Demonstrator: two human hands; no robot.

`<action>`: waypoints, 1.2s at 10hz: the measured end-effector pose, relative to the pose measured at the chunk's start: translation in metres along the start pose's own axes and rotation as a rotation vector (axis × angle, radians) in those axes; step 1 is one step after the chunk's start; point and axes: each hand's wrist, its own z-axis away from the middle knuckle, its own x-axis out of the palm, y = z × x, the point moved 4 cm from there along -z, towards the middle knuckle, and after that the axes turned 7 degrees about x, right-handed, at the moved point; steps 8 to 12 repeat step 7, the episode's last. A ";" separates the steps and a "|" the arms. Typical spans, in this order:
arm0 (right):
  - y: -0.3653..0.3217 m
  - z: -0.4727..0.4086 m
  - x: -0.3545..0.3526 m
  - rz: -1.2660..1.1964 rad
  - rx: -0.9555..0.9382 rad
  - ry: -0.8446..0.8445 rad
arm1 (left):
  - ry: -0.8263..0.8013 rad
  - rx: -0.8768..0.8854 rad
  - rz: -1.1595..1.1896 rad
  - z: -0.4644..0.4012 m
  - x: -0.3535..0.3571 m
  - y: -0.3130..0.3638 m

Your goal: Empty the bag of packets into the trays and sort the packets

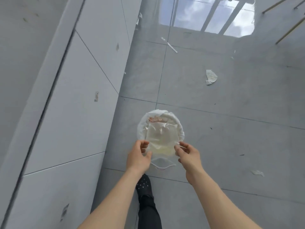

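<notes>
Currently both hands, left (138,157) and right (188,153), pinch a clear bag (160,139) over a lined bin (143,123).

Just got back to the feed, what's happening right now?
A person stands on a grey tiled floor, holding a clear plastic bag by its sides, left hand on one edge and right hand on the other. The bag hangs over a round bin lined with white plastic, beside the wall. The bag looks almost empty. No trays or packets are in view. Scraps of plastic lie on the floor.
</notes>
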 end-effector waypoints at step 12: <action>-0.027 -0.064 0.017 0.859 -0.314 0.187 | -0.035 0.210 -0.521 -0.083 0.005 0.012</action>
